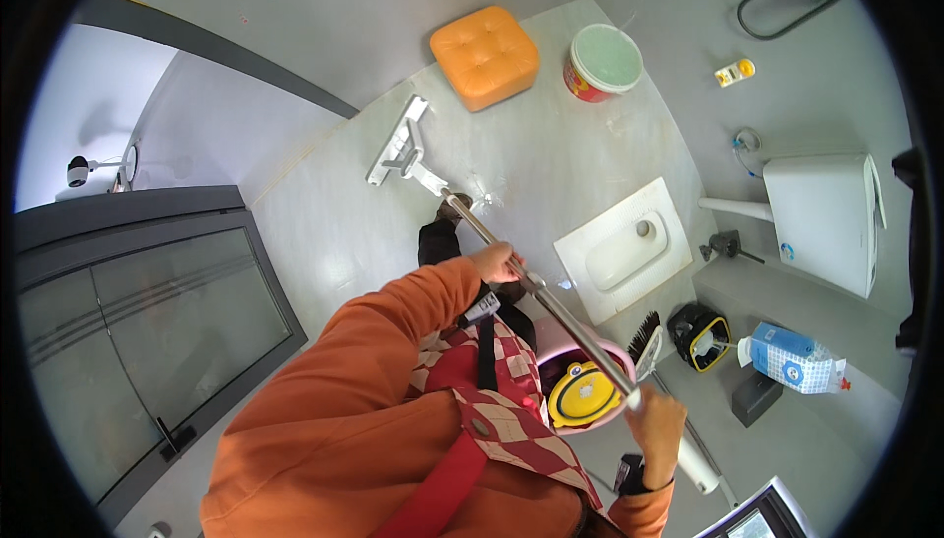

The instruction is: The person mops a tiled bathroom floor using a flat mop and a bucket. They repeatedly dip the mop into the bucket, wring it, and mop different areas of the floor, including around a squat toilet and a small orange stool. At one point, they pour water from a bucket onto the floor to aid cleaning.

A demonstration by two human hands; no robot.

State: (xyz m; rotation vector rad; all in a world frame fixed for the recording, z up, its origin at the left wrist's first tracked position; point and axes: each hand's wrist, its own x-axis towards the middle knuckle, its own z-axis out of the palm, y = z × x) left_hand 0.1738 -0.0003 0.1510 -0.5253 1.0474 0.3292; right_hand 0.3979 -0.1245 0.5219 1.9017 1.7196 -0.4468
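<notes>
A long metal pole runs slantwise across my body and ends in a flat-headed mop (401,151) with a white and grey head, resting on the floor ahead of me to the left. My left hand (498,263) is closed round the middle of the pole. Lower right, my right hand (657,427) grips the pole near its top end. Below the pole, by my right side, a pink bucket (623,353) holds a yellow basin (586,395). Beside that bucket is a dark-bristled brush (645,336). One of my shoes (453,207) shows near the mop head.
An orange stool (485,54) and a lidded tub (606,58) stand by the far wall. To the right are a squat toilet (629,248), a white cistern (821,218), a black-and-yellow container (698,335) and a blue-white package (790,359). A grey-framed glass door (177,331) is at left.
</notes>
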